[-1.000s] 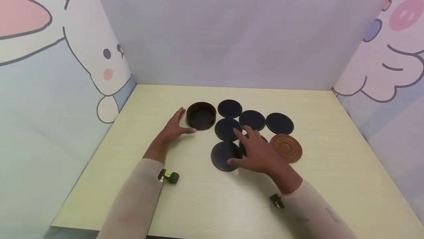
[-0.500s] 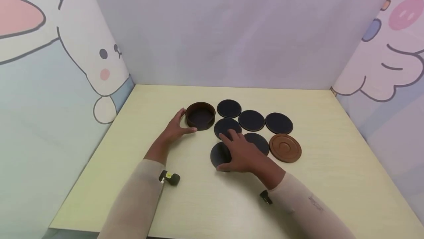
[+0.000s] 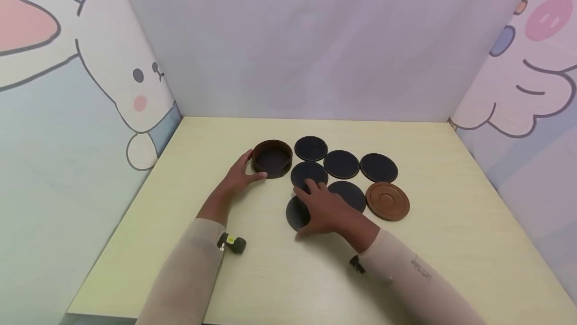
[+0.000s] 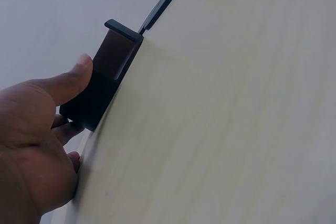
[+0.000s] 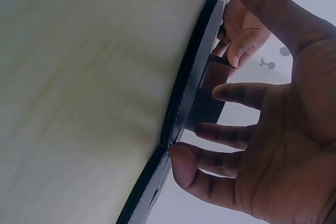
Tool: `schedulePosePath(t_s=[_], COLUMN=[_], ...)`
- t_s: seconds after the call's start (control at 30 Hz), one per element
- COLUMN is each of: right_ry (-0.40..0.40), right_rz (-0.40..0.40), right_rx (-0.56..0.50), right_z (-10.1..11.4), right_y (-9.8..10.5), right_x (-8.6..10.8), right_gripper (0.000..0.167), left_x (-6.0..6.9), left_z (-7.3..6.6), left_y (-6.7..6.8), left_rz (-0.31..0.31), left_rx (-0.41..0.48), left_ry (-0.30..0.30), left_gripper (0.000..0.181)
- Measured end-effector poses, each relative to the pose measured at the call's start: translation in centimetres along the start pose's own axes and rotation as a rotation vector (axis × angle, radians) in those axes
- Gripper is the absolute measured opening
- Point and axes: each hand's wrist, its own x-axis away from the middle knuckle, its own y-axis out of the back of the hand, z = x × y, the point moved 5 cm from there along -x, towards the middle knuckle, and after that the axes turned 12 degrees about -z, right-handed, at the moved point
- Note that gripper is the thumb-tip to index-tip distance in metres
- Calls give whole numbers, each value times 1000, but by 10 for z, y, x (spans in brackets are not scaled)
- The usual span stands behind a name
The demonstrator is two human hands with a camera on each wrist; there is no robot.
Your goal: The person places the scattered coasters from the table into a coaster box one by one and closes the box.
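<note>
In the head view, my left hand (image 3: pixel 237 177) holds the left side of a dark brown round coaster holder (image 3: pixel 272 145), thumb at the front and fingers round the far side. The left wrist view shows the thumb (image 4: pixel 79 77) against its wall, beside the cut-out. My right hand (image 3: pixel 325 210) is spread over a black round coaster (image 3: pixel 295 212), nearest to me, hiding its right part. The thumb is by its front edge, with the fingers near its far side. In the right wrist view the fingers (image 5: pixel 220 135) are loosely bent, and nothing is pinched between them.
Several more black coasters lie flat to the right of the holder, among them a back one (image 3: pixel 311 148) and a right one (image 3: pixel 378 167). A brown ringed coaster (image 3: pixel 387 201) lies at their right. The pale table (image 3: pixel 270 280) meets cartoon-printed walls (image 3: pixel 315 39).
My right hand has moved left and settled over the nearest coaster, uncovering the one to its right. My left hand has closed in slightly on the holder, which stays in place.
</note>
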Motion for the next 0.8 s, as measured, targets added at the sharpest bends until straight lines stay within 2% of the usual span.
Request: schedulePosePath(t_s=[0.4, 0.8], right_ry=[38, 52], right_rz=[31, 46], right_rx=[28, -7], right_z=[6, 7], right_y=[1, 1], right_x=[1, 1], right_gripper=[113, 110], left_x=[3, 8], left_z=[-1, -3], left_y=[1, 2], left_rz=[-15, -23], left_rx=[0, -11], left_ry=[-30, -43], left_gripper=[105, 100])
